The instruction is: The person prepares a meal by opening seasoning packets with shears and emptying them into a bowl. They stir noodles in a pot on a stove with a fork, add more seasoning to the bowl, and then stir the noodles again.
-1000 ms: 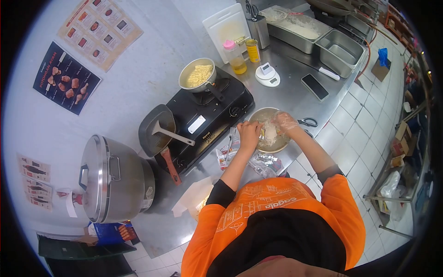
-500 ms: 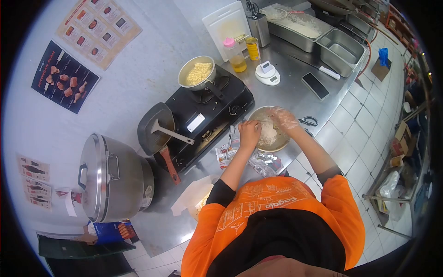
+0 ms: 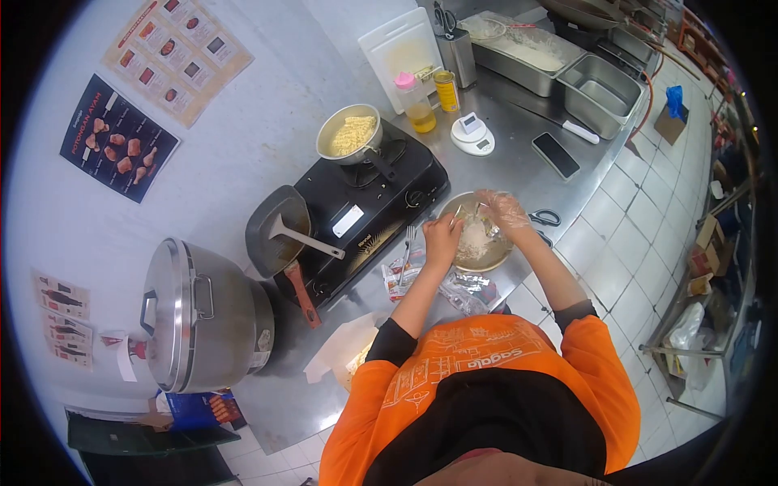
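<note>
A round metal bowl (image 3: 496,263) with pale powder (image 3: 475,238) in it stands near the counter's front edge. My bare left hand (image 3: 442,241) is at the bowl's left rim, its fingers pinched together. My right hand (image 3: 504,212), in a clear plastic glove, bends over the far right rim with its fingers drawn in. Something small and shiny shows between the hands, too small to name. Black-handled scissors (image 3: 545,217) lie right of the bowl. To the left are a fork (image 3: 407,249) and opened plastic packets (image 3: 468,293).
A black stove (image 3: 374,212) carries a pot of noodles (image 3: 354,136) and a square pan (image 3: 266,235) with a spatula. Behind the bowl are a white scale (image 3: 472,136), a phone (image 3: 556,155), a knife (image 3: 580,131) and metal trays (image 3: 601,85). A large cooker (image 3: 207,316) stands left.
My hands stay over the bowl, and their fingers have shifted slightly. A shiny bit now shows more clearly between them. The whole view has moved a little.
</note>
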The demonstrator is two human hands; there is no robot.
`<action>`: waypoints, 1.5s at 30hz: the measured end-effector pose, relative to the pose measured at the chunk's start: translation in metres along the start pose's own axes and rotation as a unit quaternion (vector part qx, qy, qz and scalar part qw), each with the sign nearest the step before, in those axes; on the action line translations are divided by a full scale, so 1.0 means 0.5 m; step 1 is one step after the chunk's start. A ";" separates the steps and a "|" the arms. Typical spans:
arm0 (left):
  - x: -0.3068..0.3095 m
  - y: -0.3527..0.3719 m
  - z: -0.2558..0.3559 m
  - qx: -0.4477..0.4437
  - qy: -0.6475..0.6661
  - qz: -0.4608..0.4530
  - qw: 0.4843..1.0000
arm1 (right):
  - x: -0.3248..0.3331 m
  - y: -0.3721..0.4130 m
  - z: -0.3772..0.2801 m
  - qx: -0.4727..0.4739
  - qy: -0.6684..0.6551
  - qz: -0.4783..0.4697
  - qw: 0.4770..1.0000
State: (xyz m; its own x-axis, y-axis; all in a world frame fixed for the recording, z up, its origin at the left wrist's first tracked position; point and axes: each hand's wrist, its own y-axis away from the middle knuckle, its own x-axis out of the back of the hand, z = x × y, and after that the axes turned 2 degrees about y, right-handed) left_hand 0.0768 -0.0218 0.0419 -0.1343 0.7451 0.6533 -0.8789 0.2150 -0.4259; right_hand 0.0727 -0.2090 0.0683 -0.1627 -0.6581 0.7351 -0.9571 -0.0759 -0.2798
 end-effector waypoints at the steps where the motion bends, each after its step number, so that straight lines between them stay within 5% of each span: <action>1: -0.001 -0.001 0.000 0.008 0.007 0.010 1.000 | -0.003 0.002 0.001 0.000 0.000 0.001 1.000; 13: 0.004 0.002 0.013 -0.019 0.022 -0.028 0.999 | -0.003 -0.009 -0.027 0.070 0.029 -0.149 0.986; 21: 0.015 -0.002 0.008 -0.028 0.056 -0.007 0.998 | -0.006 -0.012 0.006 0.039 0.057 -0.066 0.995; 24: 0.005 0.006 -0.005 -0.041 0.046 -0.015 0.998 | -0.018 0.003 -0.024 0.051 0.067 -0.128 0.988; 30: 0.019 0.007 0.006 -0.026 -0.001 -0.013 1.000 | -0.041 -0.012 0.027 -0.005 0.084 -0.065 0.994; 34: 0.014 0.005 -0.004 -0.023 -0.026 -0.006 0.999 | -0.040 0.000 0.008 0.002 0.106 -0.110 0.988; 36: 0.012 0.006 -0.005 -0.022 -0.030 0.005 0.999 | -0.007 -0.004 0.003 -0.037 -0.014 -0.043 0.998; 40: 0.014 0.008 -0.009 -0.015 -0.031 0.018 0.999 | -0.026 -0.008 0.037 0.016 0.025 -0.079 0.996; 45: 0.032 0.001 -0.001 0.014 -0.067 0.035 0.997 | 0.025 -0.007 -0.006 -0.044 -0.089 -0.003 0.995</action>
State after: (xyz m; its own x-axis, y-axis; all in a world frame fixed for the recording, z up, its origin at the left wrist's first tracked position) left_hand 0.0745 -0.0096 0.0519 -0.2548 0.6659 0.7012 -0.8775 0.1455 -0.4570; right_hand 0.0735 -0.2145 0.0804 -0.1191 -0.7813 0.6127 -0.9766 -0.0190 -0.2140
